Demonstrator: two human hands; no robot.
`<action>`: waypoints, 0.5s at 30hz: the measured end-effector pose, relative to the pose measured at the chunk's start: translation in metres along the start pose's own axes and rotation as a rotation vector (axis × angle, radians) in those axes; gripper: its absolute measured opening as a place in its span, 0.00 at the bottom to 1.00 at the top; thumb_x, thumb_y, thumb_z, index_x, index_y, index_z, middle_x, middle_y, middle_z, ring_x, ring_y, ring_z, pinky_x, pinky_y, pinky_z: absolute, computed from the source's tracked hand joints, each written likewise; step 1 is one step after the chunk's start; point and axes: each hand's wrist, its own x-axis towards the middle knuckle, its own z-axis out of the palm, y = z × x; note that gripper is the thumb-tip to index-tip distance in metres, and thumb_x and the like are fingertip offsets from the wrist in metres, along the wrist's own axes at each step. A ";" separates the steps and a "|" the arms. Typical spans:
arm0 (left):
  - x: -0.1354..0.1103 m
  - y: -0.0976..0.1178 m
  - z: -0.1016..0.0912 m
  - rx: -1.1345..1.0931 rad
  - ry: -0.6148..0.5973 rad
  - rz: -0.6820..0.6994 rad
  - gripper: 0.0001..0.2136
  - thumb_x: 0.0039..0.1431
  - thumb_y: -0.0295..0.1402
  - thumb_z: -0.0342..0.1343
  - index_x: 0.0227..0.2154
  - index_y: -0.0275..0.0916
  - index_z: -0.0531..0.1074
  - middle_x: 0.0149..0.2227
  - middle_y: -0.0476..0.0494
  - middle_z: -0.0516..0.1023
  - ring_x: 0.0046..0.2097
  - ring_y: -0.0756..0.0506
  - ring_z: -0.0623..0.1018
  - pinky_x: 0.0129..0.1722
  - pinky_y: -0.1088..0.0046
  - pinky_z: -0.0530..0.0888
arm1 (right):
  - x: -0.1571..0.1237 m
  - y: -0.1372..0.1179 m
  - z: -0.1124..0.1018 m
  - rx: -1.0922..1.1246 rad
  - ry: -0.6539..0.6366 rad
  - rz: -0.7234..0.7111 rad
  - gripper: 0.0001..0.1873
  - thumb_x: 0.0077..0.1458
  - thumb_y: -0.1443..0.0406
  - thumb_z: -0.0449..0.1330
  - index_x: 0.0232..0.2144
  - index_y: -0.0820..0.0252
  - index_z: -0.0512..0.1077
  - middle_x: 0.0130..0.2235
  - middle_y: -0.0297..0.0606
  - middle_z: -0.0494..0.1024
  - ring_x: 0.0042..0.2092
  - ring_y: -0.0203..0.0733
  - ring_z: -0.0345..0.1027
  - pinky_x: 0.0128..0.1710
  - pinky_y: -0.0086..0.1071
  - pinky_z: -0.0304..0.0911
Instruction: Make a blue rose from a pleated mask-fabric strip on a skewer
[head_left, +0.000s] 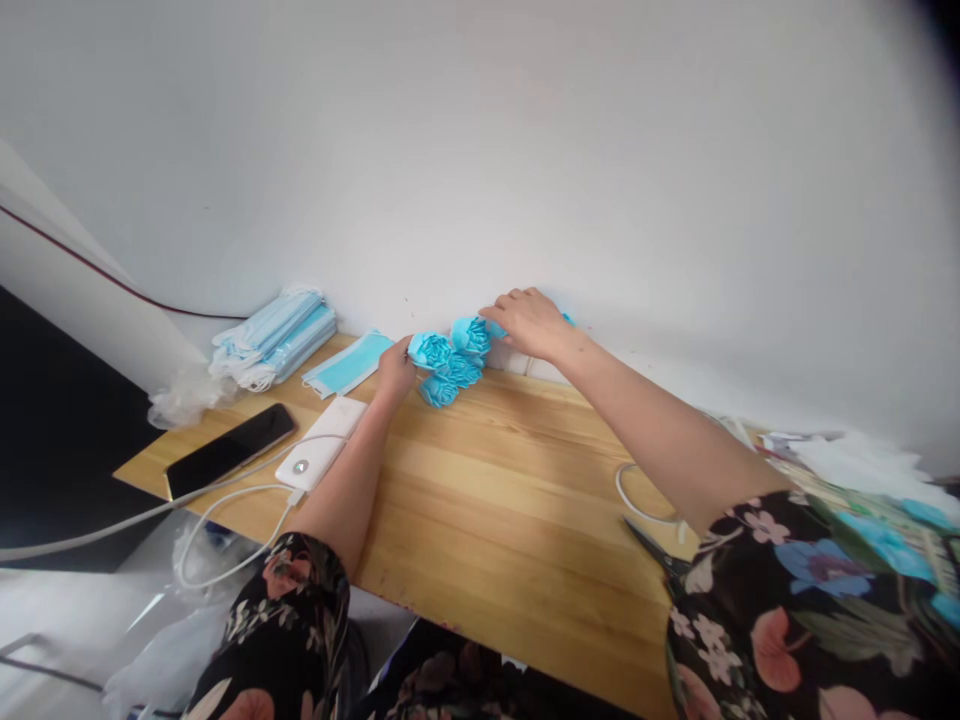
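A cluster of blue artificial flowers with ruffled petals is held above the back of the wooden table, near the wall. My left hand is closed at the cluster's left side; its grip is partly hidden behind the hand. From the right, my right hand reaches over with bent fingers, its fingertips against a flower at the cluster's upper right. Small blue parts show under this hand and beyond its wrist; the rest is hidden. A blue face mask lies flat just left of my left hand.
Stacked face masks sit at the back left beside crumpled clear plastic. A phone and a white power bank with cables lie left. Scissors lie near my right sleeve, with white and blue material farther right.
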 end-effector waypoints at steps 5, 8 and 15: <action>0.000 0.001 0.000 -0.010 -0.002 -0.015 0.22 0.50 0.21 0.45 0.44 0.35 0.78 0.46 0.42 0.83 0.49 0.40 0.78 0.50 0.69 0.73 | 0.000 -0.008 -0.006 -0.005 -0.027 -0.016 0.38 0.53 0.58 0.67 0.63 0.58 0.62 0.51 0.52 0.77 0.53 0.58 0.66 0.49 0.42 0.55; 0.000 0.002 0.000 -0.020 -0.007 -0.018 0.21 0.50 0.21 0.46 0.43 0.35 0.78 0.45 0.42 0.83 0.48 0.40 0.78 0.50 0.68 0.73 | 0.005 -0.018 -0.007 0.021 0.001 -0.065 0.42 0.51 0.54 0.68 0.64 0.60 0.60 0.52 0.53 0.76 0.54 0.59 0.65 0.51 0.43 0.54; 0.001 -0.001 0.003 -0.098 0.006 -0.027 0.21 0.50 0.23 0.47 0.44 0.35 0.78 0.46 0.43 0.83 0.49 0.41 0.78 0.51 0.68 0.73 | 0.014 -0.032 0.001 0.050 0.008 -0.166 0.37 0.54 0.65 0.63 0.65 0.60 0.58 0.57 0.50 0.73 0.51 0.53 0.69 0.58 0.44 0.50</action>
